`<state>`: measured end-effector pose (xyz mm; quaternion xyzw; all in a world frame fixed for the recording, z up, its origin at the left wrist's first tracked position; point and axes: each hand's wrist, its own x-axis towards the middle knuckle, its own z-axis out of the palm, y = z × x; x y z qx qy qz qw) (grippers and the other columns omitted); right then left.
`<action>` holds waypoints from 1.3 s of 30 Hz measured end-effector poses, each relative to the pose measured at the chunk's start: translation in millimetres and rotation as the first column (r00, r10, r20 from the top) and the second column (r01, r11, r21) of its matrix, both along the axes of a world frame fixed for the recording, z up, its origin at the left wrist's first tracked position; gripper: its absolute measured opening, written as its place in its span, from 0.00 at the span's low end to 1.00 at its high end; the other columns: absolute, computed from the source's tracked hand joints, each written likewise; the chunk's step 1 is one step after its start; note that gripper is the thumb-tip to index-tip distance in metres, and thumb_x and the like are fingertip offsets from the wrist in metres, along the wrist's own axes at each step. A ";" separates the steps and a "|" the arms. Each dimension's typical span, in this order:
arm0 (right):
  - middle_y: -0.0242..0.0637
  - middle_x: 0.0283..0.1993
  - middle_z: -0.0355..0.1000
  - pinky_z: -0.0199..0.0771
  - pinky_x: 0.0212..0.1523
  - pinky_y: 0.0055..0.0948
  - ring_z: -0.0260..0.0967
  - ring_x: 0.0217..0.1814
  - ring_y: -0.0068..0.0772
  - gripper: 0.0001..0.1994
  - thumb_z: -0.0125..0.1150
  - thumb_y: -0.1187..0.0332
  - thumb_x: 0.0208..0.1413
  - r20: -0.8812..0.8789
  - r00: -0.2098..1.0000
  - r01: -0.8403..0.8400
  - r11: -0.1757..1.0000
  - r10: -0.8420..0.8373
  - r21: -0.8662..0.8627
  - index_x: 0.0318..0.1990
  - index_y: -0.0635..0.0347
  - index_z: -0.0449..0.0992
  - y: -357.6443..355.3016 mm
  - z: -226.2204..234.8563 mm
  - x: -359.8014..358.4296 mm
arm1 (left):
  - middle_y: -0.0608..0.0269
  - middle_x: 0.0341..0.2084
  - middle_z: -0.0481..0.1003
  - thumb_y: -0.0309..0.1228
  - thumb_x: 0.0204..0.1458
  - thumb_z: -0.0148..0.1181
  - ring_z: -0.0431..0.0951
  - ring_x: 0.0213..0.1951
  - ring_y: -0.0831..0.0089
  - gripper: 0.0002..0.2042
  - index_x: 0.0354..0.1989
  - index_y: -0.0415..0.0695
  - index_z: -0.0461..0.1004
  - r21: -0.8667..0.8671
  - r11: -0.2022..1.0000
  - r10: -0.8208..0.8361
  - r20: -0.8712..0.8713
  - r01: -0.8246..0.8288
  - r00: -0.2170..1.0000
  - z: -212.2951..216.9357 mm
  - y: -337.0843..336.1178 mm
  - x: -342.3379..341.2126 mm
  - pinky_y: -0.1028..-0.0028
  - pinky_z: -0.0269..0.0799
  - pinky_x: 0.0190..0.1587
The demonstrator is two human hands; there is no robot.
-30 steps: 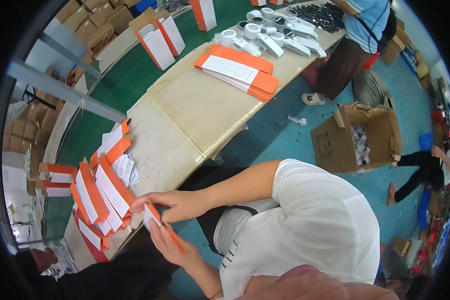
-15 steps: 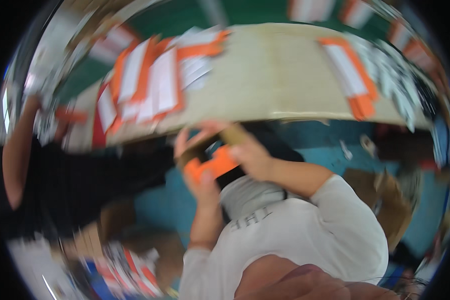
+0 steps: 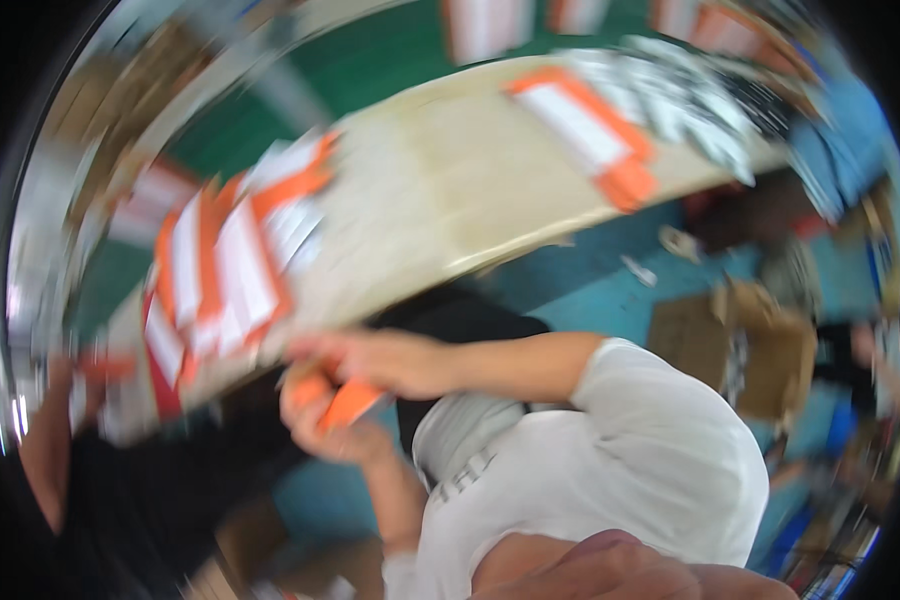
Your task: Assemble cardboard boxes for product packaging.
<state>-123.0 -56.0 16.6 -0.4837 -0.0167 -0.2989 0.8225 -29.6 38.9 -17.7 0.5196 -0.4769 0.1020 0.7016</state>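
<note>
Bench: I see the pale bench [image 3: 400, 190] curving across my view, its straight edges bent by the lens.
Neighbour: at the left I can make out another person's dark clothing [image 3: 170, 490] and a bare forearm [image 3: 50, 450], well apart from the wearer's hands.
Green strip: beyond the bench I have a green surface [image 3: 365, 60], with orange-and-white boxes [image 3: 488, 25] standing on it.
Cardboard box: I find it [image 3: 688, 345] open on the blue floor, to the right of the wearer.
Carton heap: at the bench's left, I see flat orange-and-white cartons [image 3: 245, 270] overlapping.
White pile: on the far right of the bench, pale objects [image 3: 665, 95] lie too smeared for me to sort.
Carton stack: I see more flat cartons [image 3: 580, 130] just beside that pile.
Hands: close together near the bench's front edge; I see the left hand [image 3: 340, 442] clasping from below, the right hand [image 3: 395, 362] over the top, its grip too blurred for me to tell.
Orange carton: I have it [image 3: 353, 402] between the two hands, off the bench; its folds are unclear.
Papers: I see white sheets [image 3: 295, 235] beside the heap.
</note>
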 end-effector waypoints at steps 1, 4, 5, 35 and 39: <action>0.37 0.60 0.57 0.48 0.62 0.28 0.52 0.62 0.29 0.27 0.43 0.59 0.58 -0.013 0.999 -0.036 0.992 0.035 -0.118 0.63 0.62 0.52 -3.8 4.1 -0.7 | 0.48 0.45 0.65 0.44 0.58 0.44 0.68 0.46 0.59 0.17 0.37 0.40 0.62 0.088 0.994 0.058 0.072 -0.065 0.996 3.1 3.6 4.7 0.61 0.66 0.49; 0.38 0.58 0.58 0.52 0.59 0.25 0.53 0.61 0.28 0.23 0.44 0.78 0.47 -0.130 0.974 -0.184 0.983 0.186 0.028 0.54 0.59 0.65 -16.1 17.3 -7.8 | 0.47 0.47 0.63 0.44 0.59 0.42 0.67 0.48 0.60 0.18 0.40 0.38 0.62 0.059 0.998 0.014 0.046 -0.016 0.999 2.4 -9.3 -12.2 0.63 0.65 0.50; 0.37 0.56 0.61 0.52 0.59 0.25 0.53 0.61 0.28 0.19 0.45 0.77 0.48 -0.133 0.967 -0.211 0.975 0.218 0.066 0.50 0.62 0.69 -25.4 12.8 -13.2 | 0.47 0.48 0.63 0.45 0.59 0.42 0.67 0.48 0.60 0.19 0.42 0.38 0.62 0.119 0.992 0.024 0.068 -0.032 0.997 -1.6 -20.4 -16.8 0.64 0.65 0.50; 0.37 0.56 0.62 0.59 0.57 0.27 0.59 0.57 0.28 0.25 0.49 0.79 0.47 -0.377 0.917 -0.264 0.903 0.127 -0.339 0.57 0.63 0.63 -22.6 23.4 -2.3 | 0.50 0.46 0.65 0.30 0.27 0.74 0.68 0.45 0.57 0.30 0.42 0.45 0.65 0.386 0.921 -0.172 0.287 0.051 0.942 20.9 8.4 3.7 0.65 0.67 0.45; 0.40 0.59 0.60 0.51 0.62 0.29 0.51 0.65 0.30 0.29 0.56 0.67 0.50 -0.227 0.828 -0.552 0.816 0.513 -0.170 0.61 0.62 0.57 -59.3 22.5 28.3 | 0.49 0.44 0.68 0.27 0.28 0.72 0.70 0.44 0.58 0.23 0.36 0.43 0.68 0.374 0.927 -0.088 0.207 0.004 0.974 33.5 15.7 24.4 0.66 0.68 0.45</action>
